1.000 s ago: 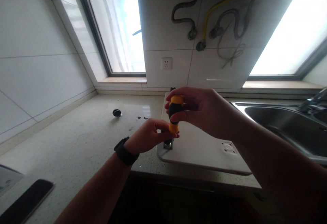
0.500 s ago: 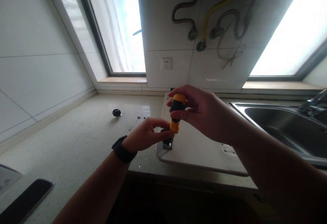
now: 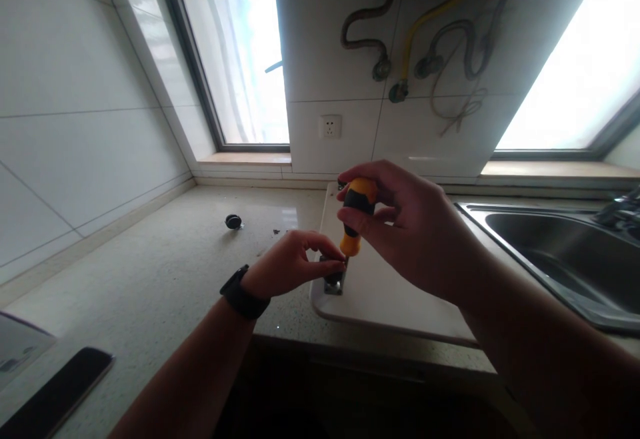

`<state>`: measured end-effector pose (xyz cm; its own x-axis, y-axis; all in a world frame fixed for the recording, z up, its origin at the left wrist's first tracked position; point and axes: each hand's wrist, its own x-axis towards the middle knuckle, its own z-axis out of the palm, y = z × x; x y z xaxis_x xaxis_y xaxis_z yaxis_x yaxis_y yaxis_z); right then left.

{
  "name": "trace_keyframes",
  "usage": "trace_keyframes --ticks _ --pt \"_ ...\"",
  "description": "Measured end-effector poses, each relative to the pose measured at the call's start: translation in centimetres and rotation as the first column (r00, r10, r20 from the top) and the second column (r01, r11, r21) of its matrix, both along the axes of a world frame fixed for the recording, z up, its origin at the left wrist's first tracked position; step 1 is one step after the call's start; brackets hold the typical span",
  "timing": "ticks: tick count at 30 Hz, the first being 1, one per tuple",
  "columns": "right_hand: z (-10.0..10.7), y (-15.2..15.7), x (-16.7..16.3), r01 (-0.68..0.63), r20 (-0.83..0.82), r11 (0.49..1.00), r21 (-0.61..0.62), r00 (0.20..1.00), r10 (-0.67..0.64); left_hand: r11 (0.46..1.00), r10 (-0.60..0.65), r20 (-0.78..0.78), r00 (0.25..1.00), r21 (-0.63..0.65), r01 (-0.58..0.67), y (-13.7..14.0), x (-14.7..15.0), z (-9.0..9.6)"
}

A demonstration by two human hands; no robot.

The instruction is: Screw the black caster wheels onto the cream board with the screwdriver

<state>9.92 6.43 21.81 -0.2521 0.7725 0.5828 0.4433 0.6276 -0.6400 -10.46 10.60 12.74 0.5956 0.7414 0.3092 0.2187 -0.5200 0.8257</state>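
A yellow-and-black screwdriver [image 3: 359, 202] stands nearly upright in my right hand [image 3: 407, 222], whose fingers and thumb wrap its handle. Its short shaft points down at a caster wheel [image 3: 333, 285] with a metal plate, near the front left corner of a white board [image 3: 395, 299]. My left hand [image 3: 287, 267] has thumb and forefinger closed over that caster, close beside the shaft. The fingers hide part of the wheel, and any screw at the tip cannot be made out. Another caster [image 3: 342, 185] shows partly at the board's back left corner, behind my right fingers.
A loose caster wheel [image 3: 233, 222] lies on the speckled countertop [image 3: 165, 279], with small dark bits [image 3: 276, 231] to its right. A phone [image 3: 60, 389] and a white box [image 3: 20, 345] are at lower left. The steel sink [image 3: 550, 245] is at right.
My right hand and the screwdriver have risen slightly and shifted right, baring some of the shaft below the handle. My left hand stays at the caster. The whole view has shifted a little.
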Motion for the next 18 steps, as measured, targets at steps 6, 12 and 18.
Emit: trace_keyframes --ticks 6,12,18 --pt "-0.2 0.3 1.6 0.039 -0.206 0.999 -0.027 0.978 -0.044 0.990 0.132 -0.020 0.991 0.059 -0.131 0.5 -1.5 0.9" --pt "-1.8 1.6 5.1 -0.012 -0.513 0.988 -0.153 0.856 -0.069 0.902 0.426 0.079 0.901 0.042 -0.430 4.3 -6.2 -0.7" --pt "-4.2 3.2 9.4 -0.053 -0.637 0.945 -0.322 0.751 -0.175 0.700 0.714 -0.002 0.700 0.012 -0.714 9.2 -11.7 -7.0"
